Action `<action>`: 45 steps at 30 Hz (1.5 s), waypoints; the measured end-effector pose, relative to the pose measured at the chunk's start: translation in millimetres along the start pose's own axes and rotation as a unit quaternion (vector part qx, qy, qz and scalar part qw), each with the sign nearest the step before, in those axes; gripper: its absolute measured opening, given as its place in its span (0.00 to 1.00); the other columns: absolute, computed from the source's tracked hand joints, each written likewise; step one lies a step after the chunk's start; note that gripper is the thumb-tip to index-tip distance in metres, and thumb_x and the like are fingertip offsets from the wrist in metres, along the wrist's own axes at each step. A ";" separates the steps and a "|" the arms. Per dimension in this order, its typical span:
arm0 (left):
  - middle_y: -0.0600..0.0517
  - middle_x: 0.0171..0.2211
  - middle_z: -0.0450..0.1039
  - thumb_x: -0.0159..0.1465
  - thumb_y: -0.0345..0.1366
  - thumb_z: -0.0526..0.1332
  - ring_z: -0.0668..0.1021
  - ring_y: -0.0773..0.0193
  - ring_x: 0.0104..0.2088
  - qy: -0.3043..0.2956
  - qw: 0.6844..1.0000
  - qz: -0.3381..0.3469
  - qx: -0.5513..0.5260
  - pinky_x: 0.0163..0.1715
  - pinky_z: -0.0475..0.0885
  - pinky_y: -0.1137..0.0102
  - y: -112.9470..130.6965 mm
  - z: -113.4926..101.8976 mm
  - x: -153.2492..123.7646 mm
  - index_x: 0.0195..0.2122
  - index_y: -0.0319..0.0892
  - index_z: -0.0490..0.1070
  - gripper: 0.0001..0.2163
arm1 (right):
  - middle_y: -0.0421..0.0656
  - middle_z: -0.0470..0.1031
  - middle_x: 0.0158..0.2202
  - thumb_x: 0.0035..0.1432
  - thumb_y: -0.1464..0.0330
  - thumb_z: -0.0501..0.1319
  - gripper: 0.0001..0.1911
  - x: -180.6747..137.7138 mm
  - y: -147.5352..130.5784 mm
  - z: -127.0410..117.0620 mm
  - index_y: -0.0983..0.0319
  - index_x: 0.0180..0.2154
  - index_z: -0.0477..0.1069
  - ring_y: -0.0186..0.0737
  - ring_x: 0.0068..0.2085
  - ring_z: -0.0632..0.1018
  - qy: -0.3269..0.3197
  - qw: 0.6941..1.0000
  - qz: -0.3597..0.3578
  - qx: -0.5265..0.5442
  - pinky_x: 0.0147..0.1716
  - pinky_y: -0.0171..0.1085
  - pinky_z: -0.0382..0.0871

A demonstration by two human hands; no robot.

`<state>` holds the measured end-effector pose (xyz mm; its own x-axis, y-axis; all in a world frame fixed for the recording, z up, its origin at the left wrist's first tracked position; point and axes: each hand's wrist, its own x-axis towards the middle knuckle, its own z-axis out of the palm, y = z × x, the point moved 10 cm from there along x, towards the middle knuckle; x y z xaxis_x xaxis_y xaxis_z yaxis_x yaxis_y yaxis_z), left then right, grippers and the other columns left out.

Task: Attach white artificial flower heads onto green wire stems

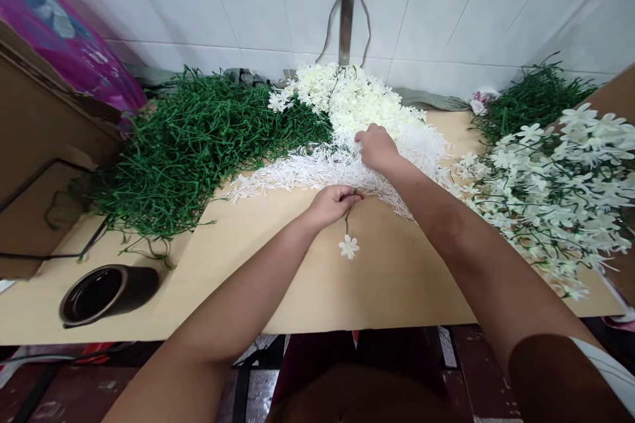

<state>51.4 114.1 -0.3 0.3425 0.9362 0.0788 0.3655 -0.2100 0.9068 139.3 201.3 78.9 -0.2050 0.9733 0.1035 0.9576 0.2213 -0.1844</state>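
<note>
My left hand (331, 205) is closed in a pinch on the green stem of an artificial flower, just above the cardboard. From the pinch the stem hangs toward me, ending in a single white flower head (349, 247). Further back, my right hand (378, 147) reaches over a heap of loose cream-white petals (364, 106), fingers curled down into it; what they grip, if anything, is hidden. Thin white stamen-like strands (302, 170) lie in a band between both hands. Left of them spreads a large pile of green plastic stems (198, 132).
Assembled white flowers (550, 192) are heaped at the right, with more green stems (540, 99) behind. A dark cup (109, 294) lies on its side at the front left. A cardboard box (44, 145) and purple bag (74, 26) stand left; a metal bracket (347, 20) rises against the tiled wall.
</note>
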 end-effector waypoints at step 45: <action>0.52 0.27 0.77 0.63 0.41 0.57 0.74 0.64 0.30 -0.034 0.995 -0.007 0.089 0.31 0.65 0.70 6.5 3.6 -0.3 0.36 0.41 0.81 0.14 | 0.40 0.74 0.26 0.51 0.76 0.70 0.11 -35.9 55.7 -12.2 0.62 0.29 0.68 0.31 0.27 0.74 -0.018 0.849 0.053 0.526 0.29 0.34 0.67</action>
<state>56.7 111.5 4.1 0.3919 0.9194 0.0324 0.5156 -0.2487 0.8199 202.5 177.9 76.8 -0.1541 0.9880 0.0057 0.2653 0.0470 -0.9630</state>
